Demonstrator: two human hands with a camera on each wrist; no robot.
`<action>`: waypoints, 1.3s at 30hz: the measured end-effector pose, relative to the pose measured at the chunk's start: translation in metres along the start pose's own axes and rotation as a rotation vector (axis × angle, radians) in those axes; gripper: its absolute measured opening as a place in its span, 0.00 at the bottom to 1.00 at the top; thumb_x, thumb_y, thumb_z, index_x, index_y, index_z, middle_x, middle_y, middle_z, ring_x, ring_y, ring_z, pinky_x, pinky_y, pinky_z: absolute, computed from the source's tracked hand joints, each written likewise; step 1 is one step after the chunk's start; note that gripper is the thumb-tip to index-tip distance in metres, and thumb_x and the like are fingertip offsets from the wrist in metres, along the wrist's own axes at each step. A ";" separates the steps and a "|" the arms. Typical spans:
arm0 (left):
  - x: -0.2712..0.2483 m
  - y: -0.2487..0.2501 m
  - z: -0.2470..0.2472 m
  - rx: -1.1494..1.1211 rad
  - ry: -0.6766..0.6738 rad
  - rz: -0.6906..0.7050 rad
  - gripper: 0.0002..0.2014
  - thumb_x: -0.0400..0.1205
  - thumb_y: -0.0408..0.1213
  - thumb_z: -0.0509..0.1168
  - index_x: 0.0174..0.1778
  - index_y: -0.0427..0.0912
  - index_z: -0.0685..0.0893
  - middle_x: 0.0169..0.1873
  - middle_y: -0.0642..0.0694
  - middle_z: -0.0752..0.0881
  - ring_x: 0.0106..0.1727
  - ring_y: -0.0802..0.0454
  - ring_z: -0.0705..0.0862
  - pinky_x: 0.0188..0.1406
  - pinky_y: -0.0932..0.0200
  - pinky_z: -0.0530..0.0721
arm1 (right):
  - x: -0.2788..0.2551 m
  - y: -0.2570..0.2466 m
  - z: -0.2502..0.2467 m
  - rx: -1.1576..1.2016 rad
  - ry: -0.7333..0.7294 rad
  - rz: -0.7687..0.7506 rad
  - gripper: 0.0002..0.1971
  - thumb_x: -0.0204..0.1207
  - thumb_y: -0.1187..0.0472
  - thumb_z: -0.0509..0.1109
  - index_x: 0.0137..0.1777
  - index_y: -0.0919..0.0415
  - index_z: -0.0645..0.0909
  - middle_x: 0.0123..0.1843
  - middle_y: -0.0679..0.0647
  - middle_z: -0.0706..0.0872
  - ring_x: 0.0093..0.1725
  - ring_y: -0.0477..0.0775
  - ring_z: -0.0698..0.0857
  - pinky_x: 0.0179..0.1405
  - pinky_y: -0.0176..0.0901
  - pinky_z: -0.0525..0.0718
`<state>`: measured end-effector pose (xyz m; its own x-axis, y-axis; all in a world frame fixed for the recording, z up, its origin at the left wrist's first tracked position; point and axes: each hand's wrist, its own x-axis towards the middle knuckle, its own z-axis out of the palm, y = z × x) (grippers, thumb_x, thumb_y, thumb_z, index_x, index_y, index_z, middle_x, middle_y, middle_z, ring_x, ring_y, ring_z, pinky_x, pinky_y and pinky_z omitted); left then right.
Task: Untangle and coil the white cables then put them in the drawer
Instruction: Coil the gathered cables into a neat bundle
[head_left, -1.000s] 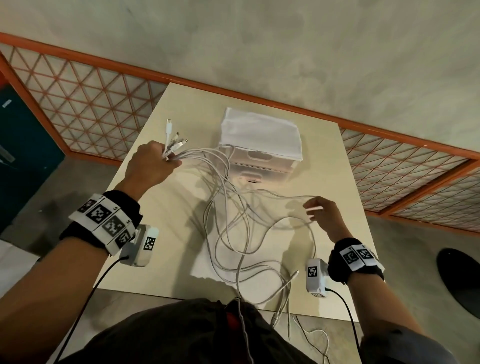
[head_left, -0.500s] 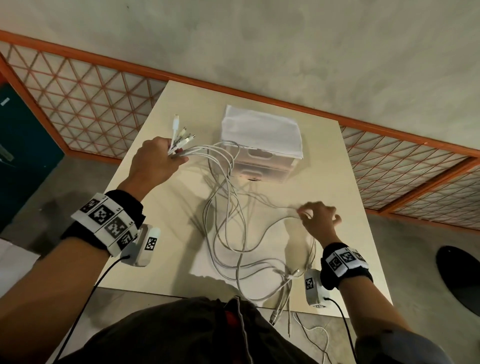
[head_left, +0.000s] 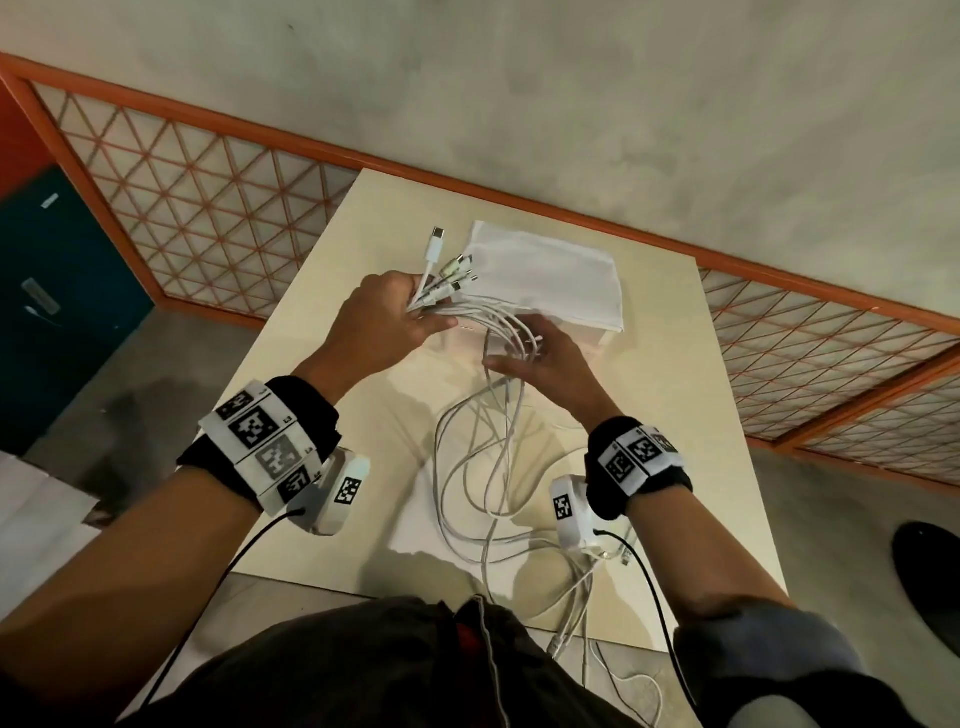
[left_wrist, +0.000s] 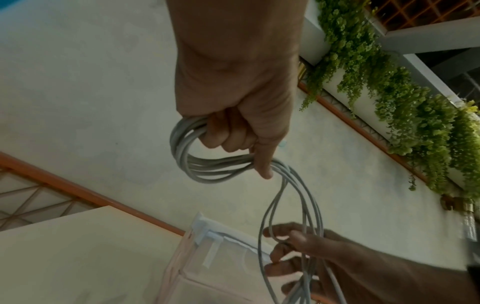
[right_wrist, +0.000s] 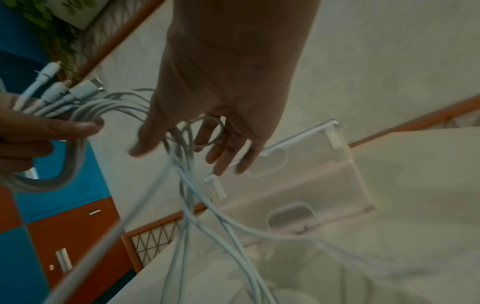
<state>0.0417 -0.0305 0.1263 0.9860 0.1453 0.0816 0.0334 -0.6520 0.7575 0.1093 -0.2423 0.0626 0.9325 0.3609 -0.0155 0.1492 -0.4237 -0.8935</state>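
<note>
My left hand (head_left: 395, 322) grips a bundle of white cables (head_left: 483, 467) just below their plugs (head_left: 449, 270), which stick up and fan out; in the left wrist view a small coil (left_wrist: 197, 162) hangs from its curled fingers. Close beside it, my right hand (head_left: 540, 353) holds the same strands, which run between its thumb and fingers (right_wrist: 226, 152). The rest of the cables lies in loose tangled loops on the table (head_left: 311, 415) and hangs over its near edge. A translucent drawer unit (right_wrist: 298, 185) under a white cloth (head_left: 545, 270) stands behind my hands, its drawers closed.
An orange-framed lattice railing (head_left: 208, 218) runs behind and beside the table. A blue cabinet (head_left: 57, 291) stands at the left. A black round object (head_left: 930, 571) lies on the floor at the right. Green plants (left_wrist: 415, 123) hang along the wall.
My right hand has come from the table's right side up and left to meet the left hand, drawing cable with it. The left hand has risen a little toward the drawer unit.
</note>
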 end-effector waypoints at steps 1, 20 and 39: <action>0.001 -0.002 0.000 -0.007 0.010 -0.005 0.11 0.74 0.46 0.74 0.50 0.47 0.89 0.37 0.44 0.88 0.45 0.40 0.87 0.46 0.51 0.82 | -0.003 0.005 0.000 0.078 -0.020 0.036 0.29 0.58 0.45 0.83 0.60 0.49 0.82 0.52 0.51 0.88 0.53 0.52 0.87 0.58 0.47 0.84; 0.009 0.003 0.010 0.035 0.027 0.018 0.13 0.75 0.46 0.74 0.51 0.43 0.89 0.42 0.38 0.89 0.48 0.36 0.85 0.47 0.50 0.82 | -0.004 -0.005 -0.023 0.405 0.013 -0.044 0.03 0.84 0.63 0.61 0.49 0.56 0.70 0.43 0.51 0.91 0.44 0.51 0.88 0.47 0.42 0.82; 0.020 0.005 0.003 -0.025 0.104 0.014 0.11 0.71 0.47 0.77 0.43 0.44 0.90 0.37 0.42 0.89 0.47 0.40 0.86 0.47 0.51 0.84 | -0.011 -0.013 0.002 0.591 -0.353 0.231 0.21 0.68 0.57 0.74 0.57 0.63 0.73 0.32 0.54 0.80 0.35 0.55 0.89 0.50 0.51 0.85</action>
<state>0.0625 -0.0331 0.1301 0.9640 0.2137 0.1584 0.0142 -0.6360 0.7716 0.0966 -0.2389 0.0736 0.7419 0.6054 -0.2882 -0.3351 -0.0376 -0.9414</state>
